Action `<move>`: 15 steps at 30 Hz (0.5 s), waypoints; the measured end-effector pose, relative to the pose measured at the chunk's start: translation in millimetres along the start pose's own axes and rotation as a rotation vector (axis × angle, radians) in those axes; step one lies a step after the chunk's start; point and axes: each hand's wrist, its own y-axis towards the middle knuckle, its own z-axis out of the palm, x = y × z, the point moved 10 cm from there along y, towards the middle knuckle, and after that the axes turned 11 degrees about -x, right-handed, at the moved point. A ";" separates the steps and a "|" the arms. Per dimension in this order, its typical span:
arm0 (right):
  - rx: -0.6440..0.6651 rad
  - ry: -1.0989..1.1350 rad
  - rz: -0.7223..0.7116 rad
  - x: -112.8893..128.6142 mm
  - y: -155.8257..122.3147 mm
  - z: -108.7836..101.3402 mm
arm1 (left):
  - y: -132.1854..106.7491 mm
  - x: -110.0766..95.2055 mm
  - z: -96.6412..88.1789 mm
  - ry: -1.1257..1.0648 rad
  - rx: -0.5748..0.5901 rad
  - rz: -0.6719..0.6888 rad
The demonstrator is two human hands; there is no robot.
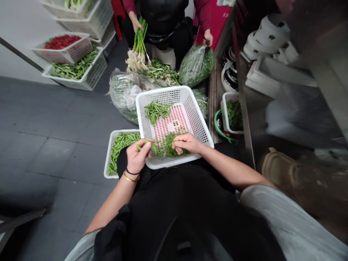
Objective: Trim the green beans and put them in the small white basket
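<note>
A white perforated basket (198, 125) rests on my lap, with a small heap of green pea pods (156, 110) at its far side and a pile of thin green strings and trimmings (169, 146) at its near edge. My left hand (137, 157), with bracelets at the wrist, is closed on a green pea pod (148, 143) over the basket's near rim. My right hand (186, 143) is closed in a pinch at the pod's end, above the trimmings.
A second white basket of pods (119, 146) sits on the grey floor at my left. Opposite, a seated person holds scallions (138, 49) and a plastic bag of greens (195, 65). Stacked baskets with red chillies (61, 41) and green beans (74, 67) stand far left. Metal shelving is on the right.
</note>
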 end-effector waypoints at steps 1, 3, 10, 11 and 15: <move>0.012 -0.077 0.038 -10.3 2.7 -7.7 | 8.7 1.7 -16.0 -0.102 -0.118 0.010; 0.140 -0.357 0.117 -32.0 10.9 -17.7 | 23.6 10.8 -33.0 -0.300 -0.208 -0.019; -0.097 -1.262 0.242 -68.1 132.4 -75.1 | 18.8 75.8 15.7 -0.562 0.104 -0.594; -0.154 -1.278 0.259 -72.5 149.7 -76.5 | 16.6 80.5 20.3 -0.560 0.119 -0.615; -0.160 -1.272 0.291 -95.5 183.4 -68.3 | 20.5 94.6 17.1 -0.509 0.067 -0.655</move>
